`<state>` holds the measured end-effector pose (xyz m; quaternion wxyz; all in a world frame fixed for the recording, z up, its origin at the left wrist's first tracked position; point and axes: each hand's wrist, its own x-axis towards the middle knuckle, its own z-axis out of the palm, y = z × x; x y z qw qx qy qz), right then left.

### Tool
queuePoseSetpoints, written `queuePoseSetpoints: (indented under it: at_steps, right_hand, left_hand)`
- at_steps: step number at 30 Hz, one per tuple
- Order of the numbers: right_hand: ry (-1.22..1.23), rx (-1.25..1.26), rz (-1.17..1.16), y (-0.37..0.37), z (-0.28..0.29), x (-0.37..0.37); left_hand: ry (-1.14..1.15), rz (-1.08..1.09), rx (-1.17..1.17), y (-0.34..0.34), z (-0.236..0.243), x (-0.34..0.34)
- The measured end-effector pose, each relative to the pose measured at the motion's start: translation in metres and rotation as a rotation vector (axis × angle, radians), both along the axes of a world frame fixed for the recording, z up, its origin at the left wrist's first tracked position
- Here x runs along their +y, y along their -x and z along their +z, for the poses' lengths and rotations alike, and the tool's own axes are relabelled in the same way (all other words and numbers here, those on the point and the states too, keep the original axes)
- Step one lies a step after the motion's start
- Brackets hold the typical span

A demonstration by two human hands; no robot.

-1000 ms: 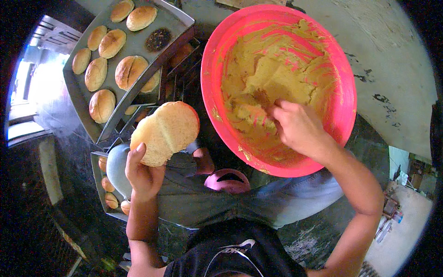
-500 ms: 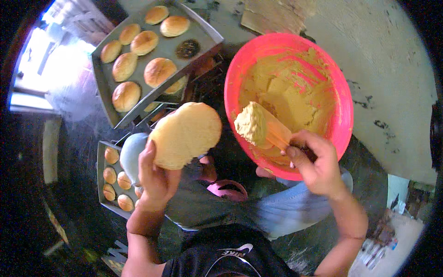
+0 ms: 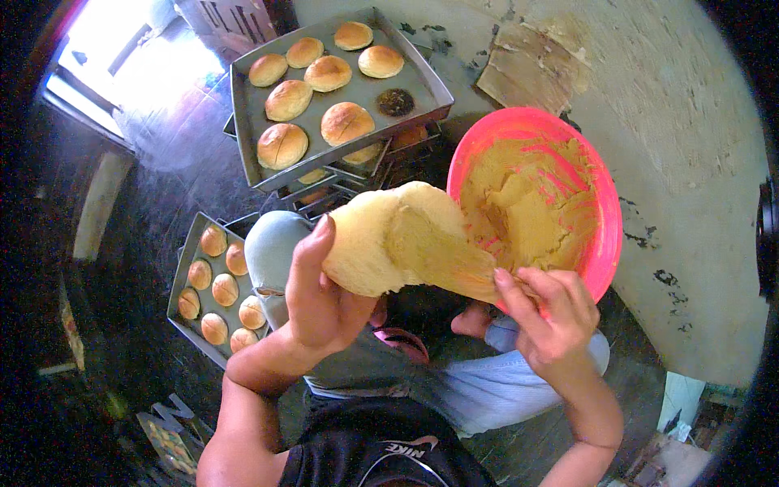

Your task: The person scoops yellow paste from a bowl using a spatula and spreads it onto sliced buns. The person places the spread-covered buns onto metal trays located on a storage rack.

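In my left hand [image 3: 320, 304] is a split-open bun [image 3: 357, 243], its pale crumb side turned up, the thumb at its left edge. My right hand [image 3: 556, 316] pinches the handle end of an orange plastic spatula [image 3: 466, 264]. The blade, coated with tan cream, lies against the right part of the bun's cut face. Beside it on the right is a pink basin [image 3: 614, 231], its inside smeared with the same thick cream [image 3: 540, 215].
At the upper left, a metal tray [image 3: 316, 134] of browned buns sits on stacked trays, with a dark burnt patch [image 3: 395, 101] on it. Another bun tray [image 3: 195, 329] lies lower left, by my knee [image 3: 280, 243]. Cardboard [image 3: 531, 65] lies beyond the basin.
The spatula has moved left from over the basin onto the bun, and its lump of cream is now against the crumb. The bun has shifted right. The view has turned slightly.
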<state>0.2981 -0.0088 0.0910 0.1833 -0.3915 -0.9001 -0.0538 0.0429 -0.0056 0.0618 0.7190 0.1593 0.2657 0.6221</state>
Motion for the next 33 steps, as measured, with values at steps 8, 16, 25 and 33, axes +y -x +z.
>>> queuePoseSetpoints:
  at_steps: [8, 16, 25, 33]
  right_hand:
    - [0.806, 0.933, -0.381, -0.022, -0.026, -0.003]
    - [1.157, 1.477, -0.144, 0.031, -0.053, 0.001]
    - [1.113, 1.512, -0.177, -0.015, -0.047, 0.018]
    - [1.002, 1.756, -0.279, -0.042, -0.066, 0.042]
  left_hand:
    - [0.049, -0.14, -0.233, 0.014, 0.01, 0.006]
    - [-0.119, -0.34, 0.552, 0.0, -0.029, 0.027]
    - [-0.282, -0.21, 0.837, 0.008, -0.031, 0.114]
    - [-0.412, -0.104, 1.952, 0.031, -0.114, 0.328]
